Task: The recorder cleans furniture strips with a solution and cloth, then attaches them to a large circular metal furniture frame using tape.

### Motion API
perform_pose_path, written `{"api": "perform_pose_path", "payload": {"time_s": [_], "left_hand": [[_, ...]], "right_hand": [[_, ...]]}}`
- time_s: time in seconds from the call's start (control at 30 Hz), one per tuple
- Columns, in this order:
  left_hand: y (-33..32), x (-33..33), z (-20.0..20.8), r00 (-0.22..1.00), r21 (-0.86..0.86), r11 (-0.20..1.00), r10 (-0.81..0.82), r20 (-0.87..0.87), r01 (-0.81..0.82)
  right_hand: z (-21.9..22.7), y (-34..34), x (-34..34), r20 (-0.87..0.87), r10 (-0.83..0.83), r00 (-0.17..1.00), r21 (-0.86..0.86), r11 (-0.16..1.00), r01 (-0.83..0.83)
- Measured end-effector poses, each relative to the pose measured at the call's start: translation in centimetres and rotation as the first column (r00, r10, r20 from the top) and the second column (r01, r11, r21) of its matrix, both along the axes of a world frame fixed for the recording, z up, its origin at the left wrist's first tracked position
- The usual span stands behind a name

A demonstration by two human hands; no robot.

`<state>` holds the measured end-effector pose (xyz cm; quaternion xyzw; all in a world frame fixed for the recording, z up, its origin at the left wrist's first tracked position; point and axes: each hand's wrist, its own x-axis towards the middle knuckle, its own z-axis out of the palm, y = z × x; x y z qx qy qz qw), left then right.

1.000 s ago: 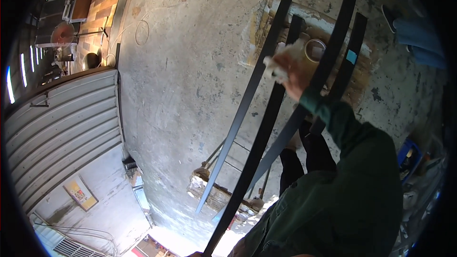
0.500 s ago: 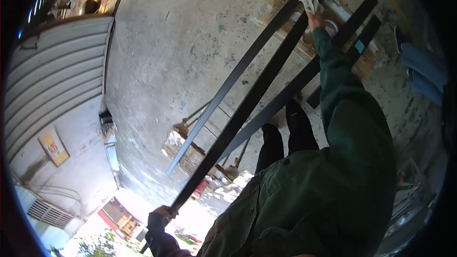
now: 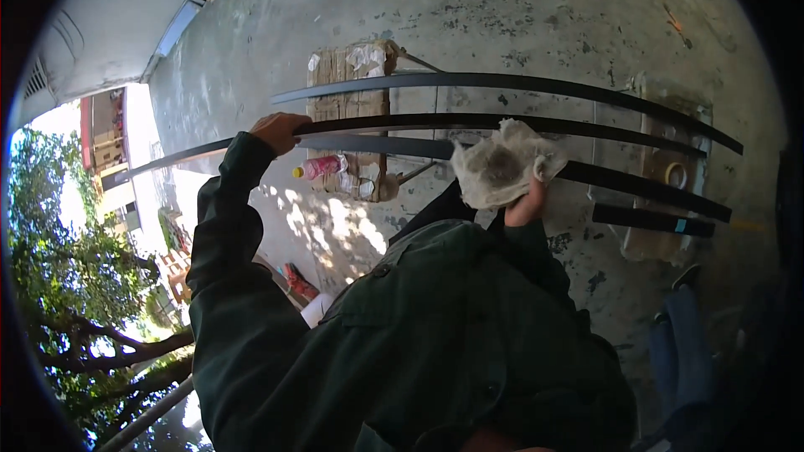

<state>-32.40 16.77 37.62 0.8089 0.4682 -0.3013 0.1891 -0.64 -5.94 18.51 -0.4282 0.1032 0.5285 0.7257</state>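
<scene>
My left hand [image 3: 279,131] is closed around a long black bar [image 3: 402,122], which sticks out past it toward the far left. In my right hand [image 3: 527,205] is a crumpled whitish rag [image 3: 479,188] with a dark smudge on its face. The rag hangs in front of my body and overlaps the bars behind it; whether it touches one I cannot tell. Beyond the held bar lies another long dark bar [image 3: 502,81]. Nearer me runs a third bar [image 3: 653,188], partly hidden by the rag. A shorter dark piece [image 3: 641,218] carries a blue patch.
Two worn supports carry the bars: a left one wrapped in cardboard [image 3: 347,105] and a right one [image 3: 649,247] with a tape roll [image 3: 675,174]. A bottle of pink liquid [image 3: 321,167] lies on the left support. At right stands a person in blue jeans [image 3: 682,343].
My right hand has brought the rag back from the bars' far right end to near my body. My left hand still grips the bar. The view has swung toward the left.
</scene>
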Motion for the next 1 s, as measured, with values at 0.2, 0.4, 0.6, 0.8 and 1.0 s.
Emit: {"api": "perform_pose_path", "payload": {"time_s": [0.2,0.4,0.6,0.8,1.0], "left_hand": [[-2.8,-0.9,0.2,0.906,0.436,0.897,-0.246,0.344,0.079],[-5.1,-1.4,-0.2,0.835,0.669,0.743,-0.352,0.423,-0.026],[-4.6,-0.3,-4.1,0.748,0.64,0.768,-0.412,0.52,-0.023],[-4.6,4.3,-13.7,0.719,0.357,0.925,-0.334,0.61,0.126],[-5.5,8.8,-25.9,0.81,0.15,0.972,-0.235,0.537,0.183]], "right_hand": [[4.2,4.0,5.0,-0.165,-0.005,0.986,0.145,0.989,0.029],[3.9,5.7,5.1,0.047,-0.045,0.998,-0.073,0.996,0.048],[6.8,3.6,7.5,0.131,-0.118,0.984,-0.131,0.982,0.135],[1.5,-0.2,13.8,0.138,-0.175,0.975,-0.273,0.939,0.208],[-7.2,-3.2,17.1,0.146,-0.205,0.968,-0.407,0.879,0.248]]}}
